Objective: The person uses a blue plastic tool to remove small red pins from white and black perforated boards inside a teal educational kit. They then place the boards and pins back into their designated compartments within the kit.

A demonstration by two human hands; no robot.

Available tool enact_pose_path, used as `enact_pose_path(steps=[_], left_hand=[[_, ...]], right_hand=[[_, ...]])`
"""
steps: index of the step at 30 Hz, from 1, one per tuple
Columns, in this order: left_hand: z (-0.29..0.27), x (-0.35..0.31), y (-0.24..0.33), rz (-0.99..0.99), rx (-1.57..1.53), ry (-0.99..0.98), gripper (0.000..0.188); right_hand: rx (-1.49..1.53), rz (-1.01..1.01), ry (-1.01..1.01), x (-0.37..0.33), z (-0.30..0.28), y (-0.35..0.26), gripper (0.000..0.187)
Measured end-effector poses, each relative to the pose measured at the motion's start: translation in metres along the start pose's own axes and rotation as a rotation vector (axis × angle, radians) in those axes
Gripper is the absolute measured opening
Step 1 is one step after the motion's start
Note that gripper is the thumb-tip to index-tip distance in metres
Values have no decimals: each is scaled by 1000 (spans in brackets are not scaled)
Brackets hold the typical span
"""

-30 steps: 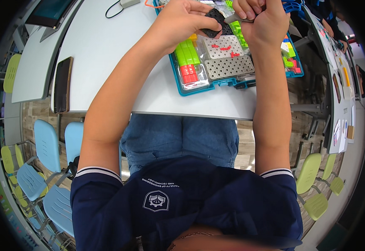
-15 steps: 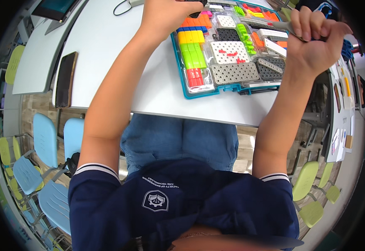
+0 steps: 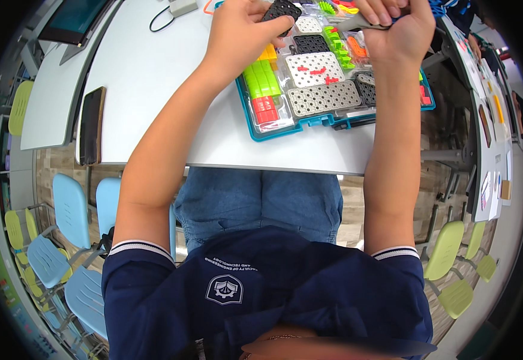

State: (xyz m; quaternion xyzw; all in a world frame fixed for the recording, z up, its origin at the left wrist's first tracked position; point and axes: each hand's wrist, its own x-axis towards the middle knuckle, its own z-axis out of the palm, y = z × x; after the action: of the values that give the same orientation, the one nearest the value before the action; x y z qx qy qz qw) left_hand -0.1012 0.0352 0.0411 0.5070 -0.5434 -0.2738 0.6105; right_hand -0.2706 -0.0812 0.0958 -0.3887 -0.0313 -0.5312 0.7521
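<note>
On my feed, L forearm (image 3: 168, 129) slants up & right across the white surface (image 3: 147, 72), elbow out to the side. L hand (image 3: 240, 39) is nr the top edge, thumb & fingers pinching a black block (image 3: 282, 13) full of holes, held up over the far L part of the box (image 3: 276, 134). R forearm (image 3: 396, 120) runs almost straight up, crossing the box's R side. R hand (image 3: 402, 37) is up top too, fingers curled round a grey tool (image 3: 357, 23), nails showing; narrow end points L, apart from the block.

Hidden stuff: top edge clips both hands, & I can't see all the L fingertips around the block. Tool's back end is lost in R hand; its tip's hard to make out against the bright parts. R forearm covers a strip of the box, & the far end is partly cut off.

Red bits (image 3: 318, 71) lie on a white plate (image 3: 300, 60) in the box. Phone (image 3: 92, 126) is at far L on the surface.
</note>
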Motion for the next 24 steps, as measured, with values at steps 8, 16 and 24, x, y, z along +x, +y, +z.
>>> enact_pose_path(steps=[8,16,24], left_hand=[[14,-12,0,205,427,-68,19],[21,-16,2,352,529,40,24],[20,-16,3,500,672,175,20]], right_hand=[[-27,78,74,0,-8,17,53],[11,131,99,-3,-12,23,51],[35,146,153,-4,-7,28,40]])
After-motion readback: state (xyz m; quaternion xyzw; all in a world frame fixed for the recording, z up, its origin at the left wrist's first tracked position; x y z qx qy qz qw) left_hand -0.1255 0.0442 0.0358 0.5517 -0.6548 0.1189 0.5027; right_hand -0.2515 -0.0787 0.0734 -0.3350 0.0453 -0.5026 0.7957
